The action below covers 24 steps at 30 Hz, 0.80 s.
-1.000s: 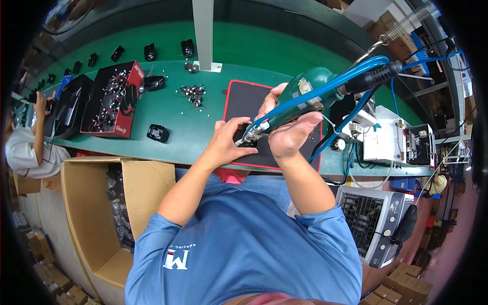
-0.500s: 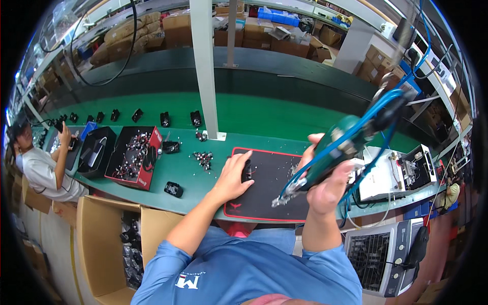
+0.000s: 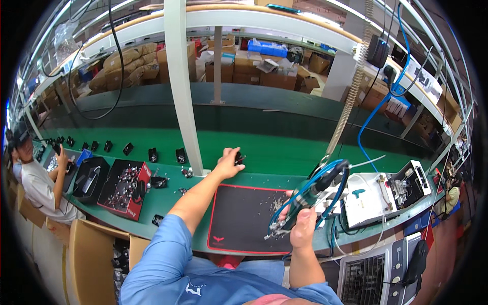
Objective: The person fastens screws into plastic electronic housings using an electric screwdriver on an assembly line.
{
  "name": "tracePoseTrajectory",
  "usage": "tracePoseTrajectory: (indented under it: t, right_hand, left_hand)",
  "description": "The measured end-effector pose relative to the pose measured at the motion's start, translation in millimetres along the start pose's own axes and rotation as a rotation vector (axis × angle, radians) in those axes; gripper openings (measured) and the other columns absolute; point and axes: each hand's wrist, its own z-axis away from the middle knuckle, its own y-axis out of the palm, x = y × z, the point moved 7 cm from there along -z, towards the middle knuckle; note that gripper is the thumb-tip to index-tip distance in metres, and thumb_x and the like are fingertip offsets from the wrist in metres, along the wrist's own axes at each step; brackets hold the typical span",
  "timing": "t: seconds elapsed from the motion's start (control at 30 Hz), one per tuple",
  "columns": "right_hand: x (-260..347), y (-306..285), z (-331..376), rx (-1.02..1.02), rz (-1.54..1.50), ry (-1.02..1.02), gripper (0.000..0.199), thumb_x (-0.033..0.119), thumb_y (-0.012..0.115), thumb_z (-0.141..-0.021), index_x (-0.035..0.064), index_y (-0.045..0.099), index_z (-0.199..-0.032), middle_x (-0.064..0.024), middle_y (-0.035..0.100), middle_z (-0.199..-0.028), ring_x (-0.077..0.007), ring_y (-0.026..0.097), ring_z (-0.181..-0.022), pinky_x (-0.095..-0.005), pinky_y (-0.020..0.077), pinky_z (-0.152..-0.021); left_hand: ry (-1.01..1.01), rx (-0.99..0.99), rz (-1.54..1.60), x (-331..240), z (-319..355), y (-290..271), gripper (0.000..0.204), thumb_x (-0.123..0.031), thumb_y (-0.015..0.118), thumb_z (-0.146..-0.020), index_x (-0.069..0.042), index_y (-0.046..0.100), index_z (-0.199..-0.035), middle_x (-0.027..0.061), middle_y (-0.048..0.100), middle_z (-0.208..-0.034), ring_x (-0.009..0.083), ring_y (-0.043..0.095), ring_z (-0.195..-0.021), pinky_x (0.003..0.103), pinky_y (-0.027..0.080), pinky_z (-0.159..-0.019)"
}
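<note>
My left hand [image 3: 230, 163] is stretched out beyond the far edge of the mat, over the border of the bench and the green belt. Its fingers close on a small black part [image 3: 238, 157], mostly covered by the hand. In my right hand [image 3: 302, 223] is a green electric screwdriver [image 3: 305, 199], wrapped with blue cable and hanging from a coil spring [image 3: 349, 104]. Its tip points down and left above the right side of a black mat [image 3: 244, 218] with a red border. Small loose screws [image 3: 278, 204] lie on the mat beside the screwdriver.
A red-sided box of small parts [image 3: 123, 190] and a black bin [image 3: 90, 178] stand left. Several black housings [image 3: 153, 154] sit along the belt [image 3: 284, 155]. A post [image 3: 182, 96] rises left of centre. A white machine [image 3: 368, 198] stands right. A co-worker [image 3: 43, 183] sits far left.
My left hand has moved forward from the mat to the belt's edge with the black part. My right hand has drawn the screwdriver lower and closer to the mat. The view has shifted upward.
</note>
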Motion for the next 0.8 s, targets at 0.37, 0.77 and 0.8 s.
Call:
tracePoseTrajectory:
  t: [0.37,0.77,0.8]
  right_hand:
    - [11.1,10.6,-10.6,0.039,0.034,-0.034,0.086,0.071,0.048,-0.100,-0.0059,0.049,-0.136,-0.0095,0.064,-0.087,-0.0159,0.064,-0.078,-0.0297,0.0541,-0.073]
    - [23.5,140.7,14.5,0.323,0.584,-0.582,0.020,0.005,0.069,-0.090,-0.0012,0.071,-0.110,-0.0160,0.071,-0.103,-0.0316,0.070,-0.092,-0.0415,0.0565,-0.086]
    - [-18.4,165.4,10.9,0.454,0.565,-0.334,0.021,0.004,0.071,-0.091,0.0010,0.071,-0.112,-0.0158,0.070,-0.104,-0.0297,0.070,-0.093,-0.0386,0.0563,-0.085]
  left_hand:
    - [-0.082,0.042,-0.312,-8.3,19.7,-13.5,0.078,-0.014,0.078,-0.088,-0.008,0.040,-0.156,0.0148,0.033,-0.167,0.0343,0.040,-0.149,0.050,0.039,-0.112]
    - [-0.046,0.152,-0.473,-21.2,282.5,-248.3,0.047,-0.021,0.085,-0.079,-0.006,0.066,-0.119,0.0141,0.061,-0.116,0.0373,0.060,-0.110,0.046,0.051,-0.093]
    - [-0.135,0.190,-0.498,-7.2,294.4,-248.8,0.068,-0.028,0.088,-0.076,-0.006,0.060,-0.135,0.0169,0.054,-0.131,0.0399,0.054,-0.120,0.047,0.047,-0.102]
